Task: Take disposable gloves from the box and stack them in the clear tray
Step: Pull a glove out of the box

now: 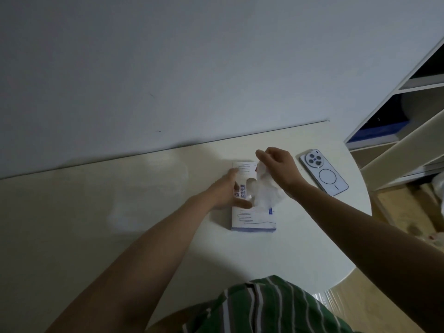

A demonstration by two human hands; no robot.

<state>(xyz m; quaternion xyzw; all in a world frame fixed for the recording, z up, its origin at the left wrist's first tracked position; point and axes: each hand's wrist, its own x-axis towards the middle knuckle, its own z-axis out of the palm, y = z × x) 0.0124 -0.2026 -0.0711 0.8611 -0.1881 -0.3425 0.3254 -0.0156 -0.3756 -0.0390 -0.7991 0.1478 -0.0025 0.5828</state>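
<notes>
A white glove box (254, 221) with blue hand outlines lies flat on the pale table (120, 200). My left hand (227, 191) lies on the box's left side, fingers stretched along it and thumb on the top face. My right hand (276, 168) hovers above the box and pinches a clear, crumpled disposable glove (265, 188) that hangs down to the box's opening. A faint, nearly see-through shape (149, 188) lies on the table to the left; I cannot tell if it is the clear tray.
A pale blue phone (324, 175) lies face down right of the box, near the table's rounded right edge. A white shelf unit (396, 111) stands at the far right. The wall (168, 68) runs along the table's back edge.
</notes>
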